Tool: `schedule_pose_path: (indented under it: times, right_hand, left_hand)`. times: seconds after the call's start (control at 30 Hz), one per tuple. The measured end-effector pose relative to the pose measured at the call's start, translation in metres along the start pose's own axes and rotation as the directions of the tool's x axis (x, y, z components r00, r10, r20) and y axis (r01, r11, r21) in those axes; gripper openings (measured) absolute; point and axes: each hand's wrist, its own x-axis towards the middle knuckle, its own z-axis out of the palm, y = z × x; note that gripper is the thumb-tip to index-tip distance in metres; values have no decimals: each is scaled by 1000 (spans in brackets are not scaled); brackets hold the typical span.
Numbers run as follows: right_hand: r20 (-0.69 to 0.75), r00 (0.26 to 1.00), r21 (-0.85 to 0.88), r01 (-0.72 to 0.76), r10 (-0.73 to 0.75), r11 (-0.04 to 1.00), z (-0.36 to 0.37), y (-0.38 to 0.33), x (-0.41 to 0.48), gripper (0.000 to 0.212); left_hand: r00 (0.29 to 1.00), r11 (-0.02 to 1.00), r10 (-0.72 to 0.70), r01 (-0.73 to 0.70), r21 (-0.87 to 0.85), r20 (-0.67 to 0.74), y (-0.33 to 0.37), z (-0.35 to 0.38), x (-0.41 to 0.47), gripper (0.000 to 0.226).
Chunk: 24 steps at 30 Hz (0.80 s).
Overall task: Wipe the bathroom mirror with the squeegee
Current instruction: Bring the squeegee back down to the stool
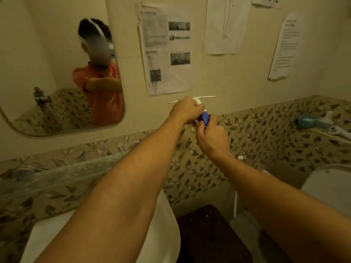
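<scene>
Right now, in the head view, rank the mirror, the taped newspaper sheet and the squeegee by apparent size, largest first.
1. mirror, though the frame's left edge cuts it off.
2. newspaper sheet.
3. squeegee, partly hidden by the left hand and right hand; it is held nearer the camera, so its rank is apparent only.

1. I am standing in a bathroom: a rounded mirror (47, 73) hangs on the cream wall at my far left, and a chrome tap fitting (40, 96) shows in its reflection.
2. Below the mirror a glass shelf (62, 173) runs along the wall, and a white wash basin (165, 234) sits near me, low in front.
3. A white toilet (326, 183) stands at my right.
4. Leaf-patterned tiles (266, 141) cover the lower wall from left to right.
5. Printed sheets (167, 50) are stuck to the plain wall above the tiles, right of the mirror.
</scene>
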Motion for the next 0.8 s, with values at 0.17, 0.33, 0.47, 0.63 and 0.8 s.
schedule_pose_path:
  times: [0.17,0.33,0.47,0.63,0.8]
  right_hand:
    - [31,998,-62,-47,49,997,16,39,-11,33]
    - [67,995,-109,-60,68,992,36,74,-31,33]
    - [92,994,-205,-47,67,978,42,108,-51,32]
    - [144,985,-305,-45,92,951,48,156,-69,34]
    - [218,971,-314,-28,101,949,60,192,-75,34]
  left_hand:
    - [996,1000,-17,19,-21,86,-18,42,-2,32]
    - [983,998,-57,61,-21,175,-41,83,-5,33]
    - [962,997,-58,71,-40,266,-56,124,-13,39]
    - [922,983,-110,155,-95,372,-70,177,-25,39]
    - [892,960,-178,250,-124,415,-81,215,-29,38]
